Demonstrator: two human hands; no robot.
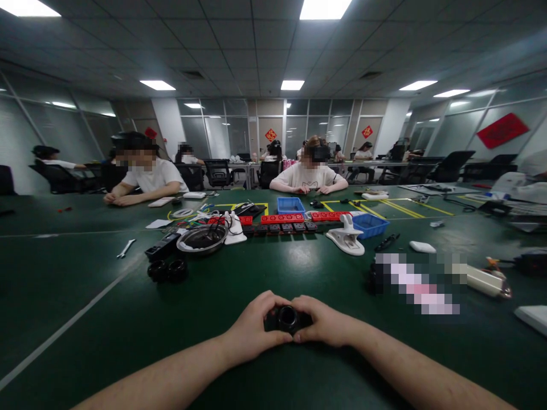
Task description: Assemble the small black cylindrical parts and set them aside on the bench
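Close in front of me, a glossy black round part [288, 318] with a dark central opening rests at the near part of the green table. Its exact kind I cannot make out. My left hand [252, 324] curves around its left side, thumb at the near edge. From the other side my right hand [327, 322] wraps it, and both thumbs almost meet in front. Fingers of both hands cover its sides. Two similar black round pieces [166, 270] sit together farther off to the left.
Across the green table [290, 262] lie a metal bowl [200, 250], red power strips [282, 218], a blue basket [371, 232], a white clamp base [348, 242] and a wrench [126, 249]. To the right is a beige cylindrical tool [482, 280]. Two people sit opposite.
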